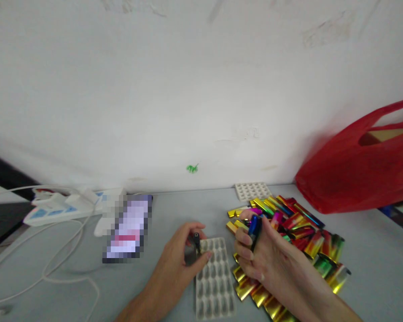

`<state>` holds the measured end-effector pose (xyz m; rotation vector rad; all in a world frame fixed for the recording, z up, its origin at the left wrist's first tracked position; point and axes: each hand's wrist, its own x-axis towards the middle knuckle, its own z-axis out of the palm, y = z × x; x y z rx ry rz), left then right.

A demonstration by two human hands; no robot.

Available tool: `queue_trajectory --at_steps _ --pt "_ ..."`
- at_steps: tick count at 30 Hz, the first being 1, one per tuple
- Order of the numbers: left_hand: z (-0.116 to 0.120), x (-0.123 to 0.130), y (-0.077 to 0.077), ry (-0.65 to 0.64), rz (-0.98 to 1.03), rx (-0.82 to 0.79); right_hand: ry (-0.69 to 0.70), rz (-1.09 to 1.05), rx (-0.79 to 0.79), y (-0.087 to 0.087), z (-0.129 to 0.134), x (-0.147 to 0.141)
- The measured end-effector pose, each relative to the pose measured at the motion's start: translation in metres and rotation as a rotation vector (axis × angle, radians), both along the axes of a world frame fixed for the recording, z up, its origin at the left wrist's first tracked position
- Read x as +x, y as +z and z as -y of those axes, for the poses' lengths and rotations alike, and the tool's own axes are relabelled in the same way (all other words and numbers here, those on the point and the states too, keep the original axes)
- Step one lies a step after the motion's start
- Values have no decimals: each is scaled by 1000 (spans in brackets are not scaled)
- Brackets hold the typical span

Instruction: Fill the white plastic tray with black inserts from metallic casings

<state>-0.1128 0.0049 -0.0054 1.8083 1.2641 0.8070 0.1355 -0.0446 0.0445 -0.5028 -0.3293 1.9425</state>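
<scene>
Both hands gripping: left (181,255) small black part (196,239), right (255,255) blue sleeve (254,227) (foil pile (298,232) behind).

Small home workshop or piecework station: grey tabletop (174,210) against scuffed white wall (188,89); power strip (58,208) at left; heap of foil-coloured casings (298,228), moulded tray (215,281), red bag (356,174) at right.
</scene>
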Motion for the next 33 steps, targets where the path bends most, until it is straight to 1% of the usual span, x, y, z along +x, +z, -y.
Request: queue_trajectory --at_steps 2,5,8,11,15,18,20,27,30,33 --pt "-1 0 -1 -7 21 -13 4 -14 -7 0 0 0" --pt "-2 0 -1 -10 34 -30 90 -52 -21 -5 0 1" --pt "-1 0 0 -5 24 -33 186 -14 43 -9 0 1" --pt "0 0 0 -4 12 -36 224 36 98 -9 0 -1" --pt "-1 0 0 -9 3 -44 202 21 100 -5 1 -5" --pt "-1 0 1 -7 -1 -32 151 17 84 -4 2 -6" --pt "-1 0 1 -5 0 -25 131 23 76 -5 2 -5" --pt "1 1 3 -2 14 3 140 47 26 -13 2 -5" --pt "0 1 2 -9 17 0 137 35 6 -14 4 -6" --pt "-1 1 2 -18 13 -11 101 15 -26 -11 5 -7"
